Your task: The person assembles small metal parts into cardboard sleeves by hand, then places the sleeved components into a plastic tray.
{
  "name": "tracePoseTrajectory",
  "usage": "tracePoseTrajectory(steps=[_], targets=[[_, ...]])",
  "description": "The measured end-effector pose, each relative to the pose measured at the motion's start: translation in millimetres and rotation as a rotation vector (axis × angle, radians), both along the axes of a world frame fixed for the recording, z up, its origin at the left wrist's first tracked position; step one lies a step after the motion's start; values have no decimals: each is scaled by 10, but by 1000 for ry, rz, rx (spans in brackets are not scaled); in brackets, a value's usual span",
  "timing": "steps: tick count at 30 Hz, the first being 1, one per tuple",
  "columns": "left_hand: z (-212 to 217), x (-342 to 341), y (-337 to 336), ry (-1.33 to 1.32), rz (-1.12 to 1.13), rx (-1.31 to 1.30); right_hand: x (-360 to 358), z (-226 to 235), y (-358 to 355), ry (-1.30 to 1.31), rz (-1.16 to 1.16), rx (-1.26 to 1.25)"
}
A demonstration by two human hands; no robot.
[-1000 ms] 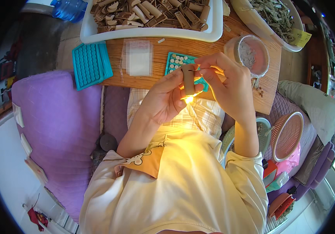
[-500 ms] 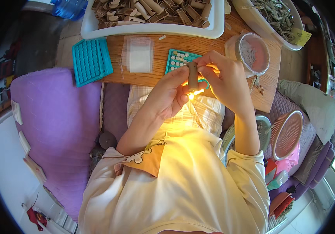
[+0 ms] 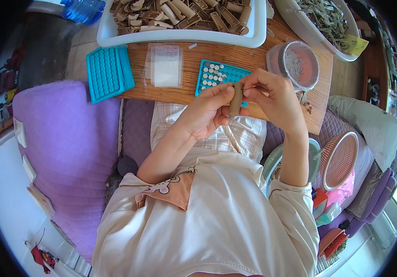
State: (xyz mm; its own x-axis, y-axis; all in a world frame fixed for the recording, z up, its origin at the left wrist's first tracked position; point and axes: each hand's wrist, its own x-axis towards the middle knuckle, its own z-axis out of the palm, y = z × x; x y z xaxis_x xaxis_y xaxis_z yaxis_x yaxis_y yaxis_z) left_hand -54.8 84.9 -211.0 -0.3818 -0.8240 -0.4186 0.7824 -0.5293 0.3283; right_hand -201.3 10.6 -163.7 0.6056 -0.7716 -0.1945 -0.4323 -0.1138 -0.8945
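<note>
My left hand [image 3: 203, 106] grips a brown tube-shaped plastic casing [image 3: 236, 104] between thumb and fingers, holding it roughly upright above my lap. At the casing's top end, my right hand [image 3: 277, 99] is closed in a pinch on a thin strand that looks like a wire; its tip is too small to make out. No glow shows from the casing. Just beyond the hands, a teal compartment tray [image 3: 238, 73] lies on the table, with several small round silvery-white discs [image 3: 212, 74], like button cells, in its left part. My hands partly cover the tray's near side.
A white bin [image 3: 180, 36] full of brown half-tube shells stands at the back. Stacked teal trays [image 3: 106, 74] and clear plastic bags [image 3: 166, 67] lie left. On the right are a round tub [image 3: 295, 62] of small pale pieces and a basin [image 3: 316, 34] of tangled strands.
The bright yellow glow under the casing has gone out. Both hands and the casing have shifted slightly right and nearer to me, uncovering more of the teal tray.
</note>
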Motion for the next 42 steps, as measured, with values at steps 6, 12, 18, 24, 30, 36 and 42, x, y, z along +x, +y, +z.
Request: tracePoseTrajectory(steps=[6,12,18,24,30,36,42], targets=[[-64,-42,8,-60,-103,-52,-137,-27,-21,20,144,-152],[28,-144,5,28,-278,-235,-325,132,-5,-142,300,-257],[335,-184,-287,-972,131,-633,-1356,406,203,-232,-92,-71],[363,644,-1024,-2469,227,-974,-1955,464,408,458,-13,231],[295,748,-1200,-2519,-24,-1054,-1791,121,111,676,-109,27],[347,785,-1222,-2527,-284,-1052,-1155,157,-947,274,-493,-673],[383,815,-1183,-2473,-238,-1022,-901,66,-1863,688,-338,-554]])
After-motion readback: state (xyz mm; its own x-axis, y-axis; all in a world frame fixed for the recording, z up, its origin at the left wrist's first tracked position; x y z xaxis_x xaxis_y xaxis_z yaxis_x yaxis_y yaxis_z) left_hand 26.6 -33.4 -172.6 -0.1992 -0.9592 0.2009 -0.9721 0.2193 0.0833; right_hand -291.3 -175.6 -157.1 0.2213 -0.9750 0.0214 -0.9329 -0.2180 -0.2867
